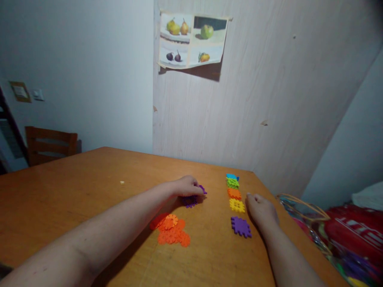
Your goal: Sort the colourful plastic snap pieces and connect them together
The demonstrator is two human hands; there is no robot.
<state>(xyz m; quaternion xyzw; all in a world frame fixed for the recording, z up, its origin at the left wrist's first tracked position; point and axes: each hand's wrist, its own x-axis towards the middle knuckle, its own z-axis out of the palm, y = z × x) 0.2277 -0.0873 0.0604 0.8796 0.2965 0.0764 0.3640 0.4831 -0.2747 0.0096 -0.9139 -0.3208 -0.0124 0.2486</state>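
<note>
My left hand (pixel 188 186) reaches over the middle of the table, its fingers closed on a purple toothed plastic piece (pixel 203 189) that they partly cover. Just below that hand lies more purple toothed plastic (pixel 190 201). Nearer to me is a pile of orange and red notched discs (pixel 173 231). My right hand (pixel 263 210) rests as a loose fist near the right table edge, with nothing visible in it. Beside it runs a column of square interlocking tiles: blue (pixel 231 176), green (pixel 232 183), orange (pixel 234 194), yellow (pixel 237 205) and purple (pixel 241 227).
The wooden table (pixel 134 167) reaches to the wall, where a fruit picture sheet (pixel 191 42) hangs. A wooden chair (pixel 50 145) stands at the far left. Past the right edge are a red bag (pixel 353 229) and plastic-wrapped items. A small pale scrap (pixel 122 182) lies at left.
</note>
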